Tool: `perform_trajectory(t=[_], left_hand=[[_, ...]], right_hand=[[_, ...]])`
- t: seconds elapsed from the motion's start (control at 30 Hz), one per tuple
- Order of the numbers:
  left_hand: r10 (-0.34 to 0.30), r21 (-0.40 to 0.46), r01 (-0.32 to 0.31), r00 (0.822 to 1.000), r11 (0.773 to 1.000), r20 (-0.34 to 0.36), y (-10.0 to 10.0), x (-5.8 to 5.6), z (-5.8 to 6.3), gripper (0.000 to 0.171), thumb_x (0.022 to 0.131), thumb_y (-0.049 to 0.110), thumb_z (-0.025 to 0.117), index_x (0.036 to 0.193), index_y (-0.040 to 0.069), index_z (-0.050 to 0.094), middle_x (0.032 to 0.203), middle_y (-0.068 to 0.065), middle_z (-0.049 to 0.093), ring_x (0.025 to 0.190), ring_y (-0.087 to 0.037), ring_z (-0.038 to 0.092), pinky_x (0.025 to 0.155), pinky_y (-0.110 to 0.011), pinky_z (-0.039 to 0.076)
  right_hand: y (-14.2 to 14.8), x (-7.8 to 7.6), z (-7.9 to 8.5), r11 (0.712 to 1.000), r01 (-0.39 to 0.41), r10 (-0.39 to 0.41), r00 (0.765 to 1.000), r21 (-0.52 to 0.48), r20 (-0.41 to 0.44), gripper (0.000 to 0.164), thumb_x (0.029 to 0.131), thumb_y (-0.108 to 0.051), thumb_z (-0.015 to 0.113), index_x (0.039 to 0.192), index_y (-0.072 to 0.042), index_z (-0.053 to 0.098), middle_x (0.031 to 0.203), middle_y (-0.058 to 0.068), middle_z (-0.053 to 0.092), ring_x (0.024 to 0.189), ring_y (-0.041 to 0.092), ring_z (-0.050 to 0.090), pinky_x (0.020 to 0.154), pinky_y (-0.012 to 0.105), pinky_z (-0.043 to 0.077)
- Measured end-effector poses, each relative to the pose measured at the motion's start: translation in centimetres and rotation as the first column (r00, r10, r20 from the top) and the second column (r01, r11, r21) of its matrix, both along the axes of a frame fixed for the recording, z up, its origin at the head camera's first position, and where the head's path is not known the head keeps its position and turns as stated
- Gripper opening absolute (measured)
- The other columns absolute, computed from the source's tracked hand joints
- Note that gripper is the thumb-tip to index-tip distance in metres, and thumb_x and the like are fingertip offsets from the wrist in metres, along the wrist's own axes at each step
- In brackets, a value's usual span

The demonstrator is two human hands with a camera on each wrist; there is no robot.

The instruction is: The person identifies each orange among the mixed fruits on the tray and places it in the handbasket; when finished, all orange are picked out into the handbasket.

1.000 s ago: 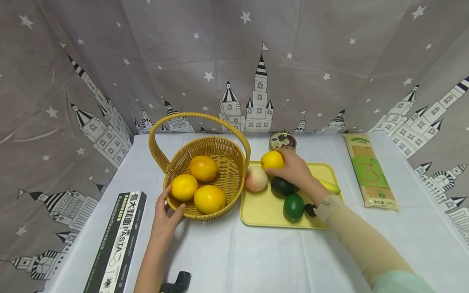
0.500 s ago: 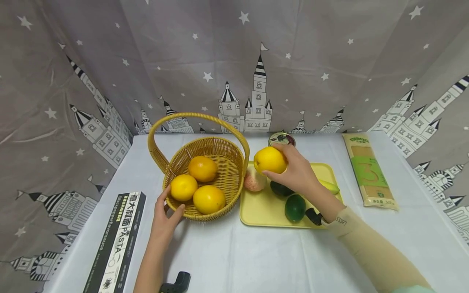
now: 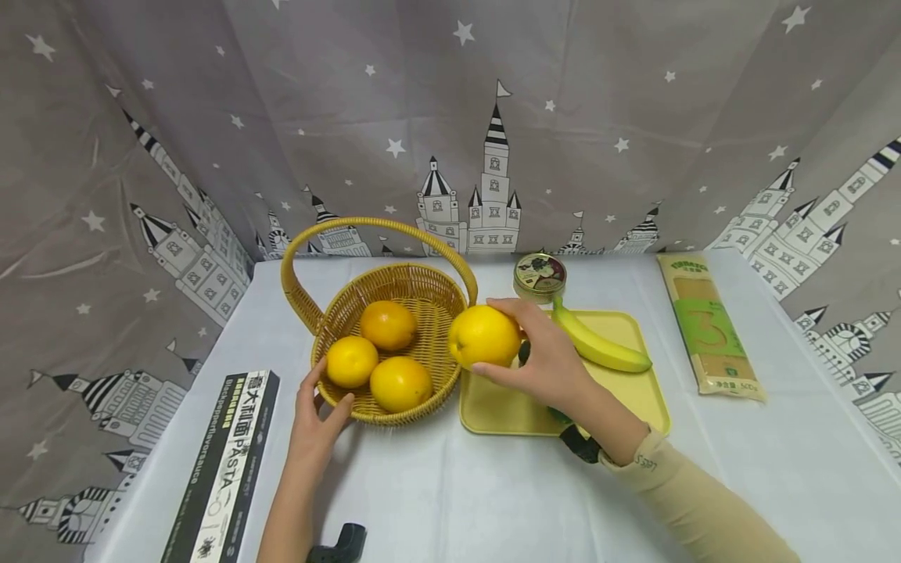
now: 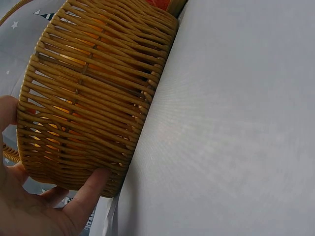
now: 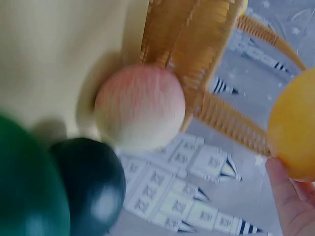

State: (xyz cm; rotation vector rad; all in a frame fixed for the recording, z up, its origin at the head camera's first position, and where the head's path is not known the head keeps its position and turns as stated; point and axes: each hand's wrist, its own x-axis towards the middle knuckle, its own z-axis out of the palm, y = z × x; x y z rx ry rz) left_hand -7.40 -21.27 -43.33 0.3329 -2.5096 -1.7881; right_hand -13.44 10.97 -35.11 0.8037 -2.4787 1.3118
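Note:
My right hand (image 3: pixel 538 356) pinches a yellow-skinned orange (image 3: pixel 484 336) between thumb and fingers. It is held over the tray's left side, close to the right rim of the wicker basket (image 3: pixel 439 313). My left hand (image 3: pixel 320 418) grips the basket's near left side, thumb and fingers spread on its woven wall (image 4: pixel 93 98). Inside the basket are three yellow to orange fruits (image 3: pixel 401 384). On the yellow tray (image 3: pixel 619 407) lies a banana (image 3: pixel 601 344). The right wrist view shows a peach (image 5: pixel 142 105) and two dark green, avocado-like fruits (image 5: pixel 91 184), mostly hidden in the head view.
A black and white pasta box (image 3: pixel 221 469) lies left of the basket. Behind the tray stands a round tin (image 3: pixel 540 275), and a noodle packet (image 3: pixel 711 328) lies at the right. A patterned curtain (image 3: pixel 352 102) hangs behind the white-covered table (image 3: pixel 457 500).
My right hand has lifted the orange off the tray and carried it left and nearer, toward the basket. More of the banana shows now. My left hand has stayed on the basket.

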Motion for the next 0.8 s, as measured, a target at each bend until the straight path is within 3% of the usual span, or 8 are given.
perform_trajectory(t=[0.27,0.53,0.8], left_hand=[[0.005,-0.011,-0.005,1.000,1.000,0.016,0.0,0.1,0.1,0.074,0.097,0.018,0.055,0.156,0.024,0.011,0.160,-0.009,0.001,0.141,-0.045,0.015,0.109,-0.063,0.020],[-0.001,0.001,0.001,1.000,1.000,0.016,0.1,0.0,0.0,0.075,0.097,0.019,0.056,0.156,0.026,0.011,0.160,-0.008,0.000,0.142,-0.044,0.014,0.110,-0.061,0.021],[-0.002,0.006,0.002,1.000,1.000,-0.009,0.0,0.0,0.0,0.074,0.096,0.017,0.056,0.156,0.025,0.012,0.160,-0.008,0.001,0.141,-0.044,0.014,0.110,-0.059,0.022]], right_hand=[[-3.1,0.4,-1.3,0.998,-0.062,0.064,0.996,-0.026,0.066,0.074,0.074,-0.038,0.083,0.137,-0.021,0.049,0.131,-0.007,0.050,0.110,0.011,0.053,0.086,0.030,0.052],[-5.4,-0.3,-3.4,1.000,0.009,-0.011,0.996,0.016,0.087,0.076,0.073,-0.043,0.082,0.138,-0.020,0.050,0.131,-0.007,0.051,0.115,0.012,0.049,0.095,0.036,0.047],[-8.0,-1.0,-3.8,0.999,0.009,-0.010,0.998,0.031,0.055,0.075,0.076,-0.039,0.081,0.138,-0.013,0.049,0.135,0.002,0.049,0.123,0.018,0.046,0.103,0.038,0.041]])
